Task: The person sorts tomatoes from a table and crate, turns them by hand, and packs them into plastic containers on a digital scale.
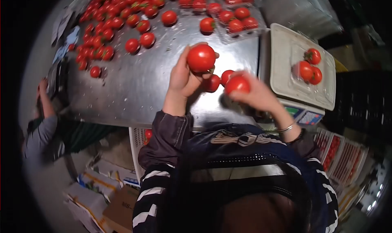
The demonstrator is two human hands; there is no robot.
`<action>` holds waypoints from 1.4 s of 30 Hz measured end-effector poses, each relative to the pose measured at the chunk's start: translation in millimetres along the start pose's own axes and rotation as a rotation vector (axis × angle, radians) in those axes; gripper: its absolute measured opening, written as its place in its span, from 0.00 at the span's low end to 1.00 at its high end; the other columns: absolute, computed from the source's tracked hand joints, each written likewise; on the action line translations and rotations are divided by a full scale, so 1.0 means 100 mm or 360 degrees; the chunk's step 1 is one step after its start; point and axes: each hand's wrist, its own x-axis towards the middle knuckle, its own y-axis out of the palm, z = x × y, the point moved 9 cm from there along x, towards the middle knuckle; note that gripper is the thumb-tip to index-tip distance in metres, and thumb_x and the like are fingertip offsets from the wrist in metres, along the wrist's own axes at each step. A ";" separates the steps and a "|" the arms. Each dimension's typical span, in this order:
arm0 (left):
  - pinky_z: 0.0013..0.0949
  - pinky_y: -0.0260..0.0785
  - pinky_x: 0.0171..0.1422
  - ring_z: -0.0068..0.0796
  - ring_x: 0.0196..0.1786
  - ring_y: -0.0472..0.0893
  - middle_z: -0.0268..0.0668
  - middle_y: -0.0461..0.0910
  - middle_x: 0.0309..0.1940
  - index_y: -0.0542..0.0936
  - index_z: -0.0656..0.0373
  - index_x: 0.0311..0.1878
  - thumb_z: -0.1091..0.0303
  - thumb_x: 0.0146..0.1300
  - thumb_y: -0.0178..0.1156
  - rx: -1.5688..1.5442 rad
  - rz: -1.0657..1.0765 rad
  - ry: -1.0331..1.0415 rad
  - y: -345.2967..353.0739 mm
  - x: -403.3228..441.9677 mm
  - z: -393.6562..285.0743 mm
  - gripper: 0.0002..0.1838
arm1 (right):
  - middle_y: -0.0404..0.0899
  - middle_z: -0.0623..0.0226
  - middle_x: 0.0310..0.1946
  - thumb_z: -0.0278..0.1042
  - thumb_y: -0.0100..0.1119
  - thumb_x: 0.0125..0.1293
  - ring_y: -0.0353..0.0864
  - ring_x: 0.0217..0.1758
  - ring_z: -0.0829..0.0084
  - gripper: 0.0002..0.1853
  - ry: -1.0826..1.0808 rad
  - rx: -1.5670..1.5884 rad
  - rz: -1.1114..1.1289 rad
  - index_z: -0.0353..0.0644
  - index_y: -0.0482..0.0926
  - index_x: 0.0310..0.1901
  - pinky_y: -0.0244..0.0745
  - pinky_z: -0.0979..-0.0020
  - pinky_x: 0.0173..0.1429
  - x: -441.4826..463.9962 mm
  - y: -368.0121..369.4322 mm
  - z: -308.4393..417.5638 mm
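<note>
- Large tomato [201, 57]: in left hand [183, 76], raised over metal desk [126, 90]; grip closed round it, fingers behind and beside.
- Second tomato [237, 85]: in right hand [257, 93], at 4 o'clock from the large one; grip holding it, hand blurred, bangle [287, 127] on wrist.
- Pair of tomatoes [212, 83]: on desk, between the hands.
- Clock directions below run from the hands, 12 being away from wearer.
- Loose tomatoes [132, 45]: spread over desk, 10 to 12 o'clock, some with green stems.
- Clear pack [239, 23] with tomatoes: 1 o'clock, on desk.
- Scale [304, 114]: 3 to 4 o'clock, pale tray [286, 82] on top bearing three tomatoes [305, 71], in clear plastic.
- Slatted crates [339, 155] with red contents: 4 o'clock, below desk level.
- Another person [43, 131]: 8 o'clock, forearm at desk's edge.
</note>
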 end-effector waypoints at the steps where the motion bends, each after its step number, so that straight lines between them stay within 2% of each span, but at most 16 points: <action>1: 0.27 0.69 0.25 0.34 0.30 0.77 0.46 0.75 0.40 0.69 0.58 0.49 0.54 0.66 0.44 -0.0014 -0.0097 0.0044 -0.06 -0.07 -0.04 0.18 | 0.73 0.56 0.46 0.45 0.67 0.46 0.77 0.38 0.60 0.31 -0.0171 -0.0290 0.0055 0.44 0.67 0.51 0.73 0.62 0.39 0.07 0.25 -0.10; 3: 0.27 0.70 0.25 0.37 0.30 0.78 0.48 0.74 0.42 0.68 0.58 0.51 0.54 0.66 0.44 -0.0019 -0.0212 0.0147 -0.24 -0.22 -0.18 0.19 | 0.72 0.55 0.45 0.43 0.67 0.46 0.76 0.38 0.57 0.30 -0.0405 -0.0586 0.0134 0.44 0.67 0.51 0.72 0.60 0.39 0.13 0.62 -0.13; 10: 0.27 0.70 0.29 0.31 0.36 0.78 0.44 0.75 0.43 0.68 0.58 0.51 0.59 0.66 0.44 0.0102 -0.0428 0.0174 -1.16 -0.53 -0.10 0.16 | 0.68 0.56 0.50 0.42 0.68 0.45 0.69 0.53 0.54 0.32 -0.0236 -0.1259 0.0295 0.44 0.67 0.52 0.66 0.62 0.55 0.20 0.85 -0.14; 15: 0.28 0.70 0.33 0.27 0.35 0.76 0.40 0.76 0.40 0.69 0.62 0.51 0.59 0.65 0.46 0.0955 -0.0461 0.0408 -0.85 -0.49 -0.18 0.18 | 0.68 0.53 0.50 0.41 0.66 0.47 0.67 0.54 0.54 0.32 -0.0828 -0.0718 -0.0253 0.40 0.65 0.54 0.65 0.62 0.56 0.36 0.69 0.58; 18: 0.31 0.69 0.36 0.26 0.33 0.75 0.37 0.78 0.36 0.71 0.67 0.49 0.59 0.64 0.49 0.1465 -0.0198 0.0043 -0.67 -0.14 -0.17 0.20 | 0.68 0.51 0.50 0.40 0.66 0.48 0.68 0.53 0.55 0.33 -0.0946 -0.0452 -0.0343 0.37 0.65 0.54 0.66 0.61 0.54 0.59 0.69 0.58; 20: 0.34 0.69 0.39 0.29 0.33 0.75 0.39 0.78 0.33 0.72 0.67 0.48 0.58 0.63 0.51 0.2047 -0.0220 0.0535 -0.82 0.17 -0.87 0.20 | 0.68 0.51 0.49 0.41 0.65 0.49 0.69 0.52 0.52 0.31 -0.0739 -0.0445 -0.0360 0.37 0.65 0.53 0.66 0.60 0.55 0.79 0.63 0.29; 21: 0.32 0.68 0.41 0.34 0.34 0.76 0.42 0.78 0.32 0.73 0.68 0.47 0.61 0.60 0.53 0.2444 -0.0753 0.0608 -0.91 0.31 -1.41 0.19 | 0.69 0.51 0.49 0.41 0.65 0.50 0.69 0.51 0.51 0.31 -0.0633 -0.0438 -0.0373 0.37 0.66 0.53 0.66 0.60 0.55 0.85 0.59 0.21; 23: 0.42 0.68 0.45 0.47 0.39 0.76 0.48 0.75 0.41 0.72 0.65 0.47 0.64 0.53 0.56 0.3047 -0.1100 0.1703 -0.77 0.44 -2.21 0.20 | 0.69 0.50 0.48 0.42 0.65 0.50 0.70 0.50 0.51 0.30 -0.0600 -0.0553 -0.0354 0.37 0.66 0.53 0.67 0.60 0.54 0.90 0.61 0.26; 25: 0.48 0.67 0.48 0.51 0.42 0.75 0.51 0.72 0.45 0.70 0.64 0.50 0.63 0.52 0.56 0.3278 -0.1412 0.1260 -1.27 0.86 -2.45 0.23 | 0.70 0.50 0.47 0.44 0.64 0.51 0.72 0.48 0.52 0.30 -0.0528 -0.0767 -0.0305 0.37 0.67 0.52 0.68 0.61 0.51 0.98 0.64 0.32; 30: 0.43 0.71 0.42 0.48 0.40 0.77 0.50 0.73 0.44 0.68 0.61 0.52 0.62 0.55 0.54 0.3451 -0.1220 0.0671 -1.54 1.22 -2.44 0.22 | 0.72 0.51 0.44 0.48 0.62 0.52 0.73 0.45 0.53 0.29 -0.0335 -0.0954 -0.0212 0.39 0.68 0.51 0.70 0.61 0.47 1.19 0.70 0.26; 32: 0.35 0.73 0.31 0.42 0.37 0.78 0.49 0.74 0.43 0.67 0.60 0.53 0.57 0.61 0.50 0.1552 -0.0709 0.0266 -1.54 1.20 -2.12 0.21 | 0.73 0.55 0.40 0.47 0.60 0.53 0.73 0.43 0.56 0.27 -0.0212 -0.1032 -0.0098 0.40 0.68 0.50 0.68 0.60 0.43 1.29 0.76 0.15; 34: 0.26 0.69 0.21 0.35 0.22 0.77 0.48 0.77 0.33 0.69 0.63 0.50 0.49 0.65 0.44 0.0513 -0.0420 0.0367 -0.93 0.90 -1.78 0.24 | 0.73 0.57 0.38 0.47 0.59 0.53 0.73 0.42 0.57 0.25 -0.0134 -0.1034 -0.0030 0.41 0.68 0.49 0.68 0.59 0.42 1.32 0.81 0.04; 37: 0.25 0.68 0.20 0.35 0.22 0.76 0.52 0.76 0.36 0.67 0.65 0.50 0.46 0.66 0.38 0.0224 -0.0154 0.0225 -0.03 0.43 -1.33 0.28 | 0.74 0.57 0.35 0.44 0.59 0.54 0.74 0.39 0.58 0.22 -0.0545 -0.1141 -0.0415 0.40 0.70 0.46 0.68 0.60 0.40 1.13 0.71 0.22; 38: 0.26 0.69 0.20 0.35 0.22 0.76 0.53 0.75 0.37 0.67 0.65 0.51 0.45 0.67 0.36 0.0005 0.0179 0.0067 0.29 0.31 -1.13 0.29 | 0.74 0.57 0.35 0.44 0.59 0.54 0.74 0.39 0.58 0.22 -0.0516 -0.1123 -0.0419 0.40 0.70 0.46 0.68 0.60 0.40 1.05 0.64 0.25; 39: 0.26 0.69 0.21 0.35 0.22 0.76 0.54 0.75 0.38 0.66 0.65 0.52 0.45 0.67 0.33 -0.0225 0.0513 -0.0091 0.58 0.18 -0.96 0.30 | 0.74 0.57 0.36 0.42 0.58 0.55 0.74 0.39 0.58 0.20 -0.0637 -0.0877 -0.0435 0.38 0.71 0.45 0.69 0.60 0.42 0.88 0.49 0.44; 42: 0.27 0.66 0.20 0.35 0.25 0.77 0.53 0.73 0.42 0.65 0.64 0.53 0.47 0.68 0.32 -0.0206 0.0768 -0.0217 0.97 -0.05 -0.59 0.28 | 0.74 0.57 0.42 0.37 0.60 0.54 0.74 0.44 0.58 0.19 -0.0882 -0.0046 -0.0719 0.36 0.72 0.45 0.69 0.63 0.48 0.22 -0.13 0.86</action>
